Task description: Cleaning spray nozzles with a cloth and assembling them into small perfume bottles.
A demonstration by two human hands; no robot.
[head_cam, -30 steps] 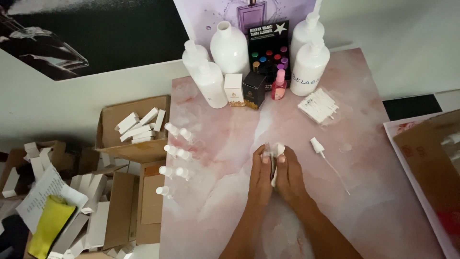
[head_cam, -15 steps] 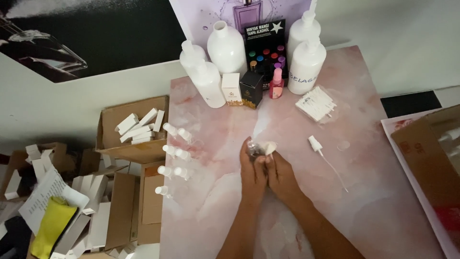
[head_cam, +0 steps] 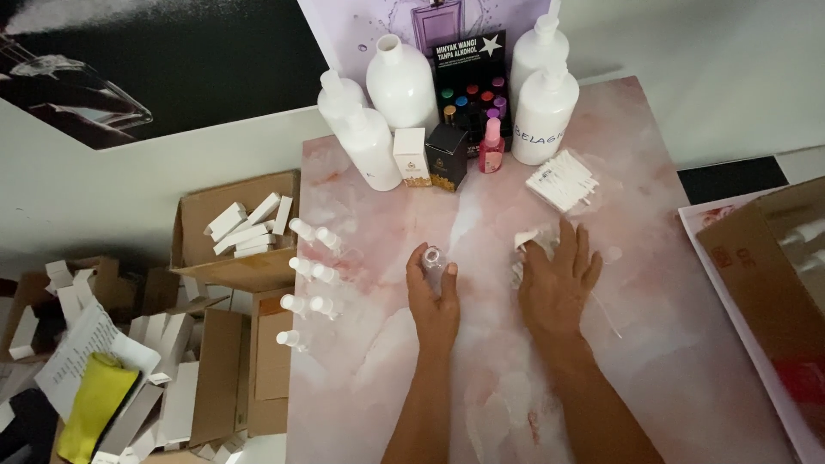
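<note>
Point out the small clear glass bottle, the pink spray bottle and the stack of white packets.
Small clear glass bottle (head_cam: 432, 259), head view: its body, between the left hand's fingers.
Pink spray bottle (head_cam: 491, 153), head view: its lower body.
Stack of white packets (head_cam: 561, 180), head view: its top middle.

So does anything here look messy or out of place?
Mostly the left side: flattened brown cardboard boxes and small white cartons lie jumbled beside the pink marble table. On the table, small clear spray bottles lie on their sides.
</note>
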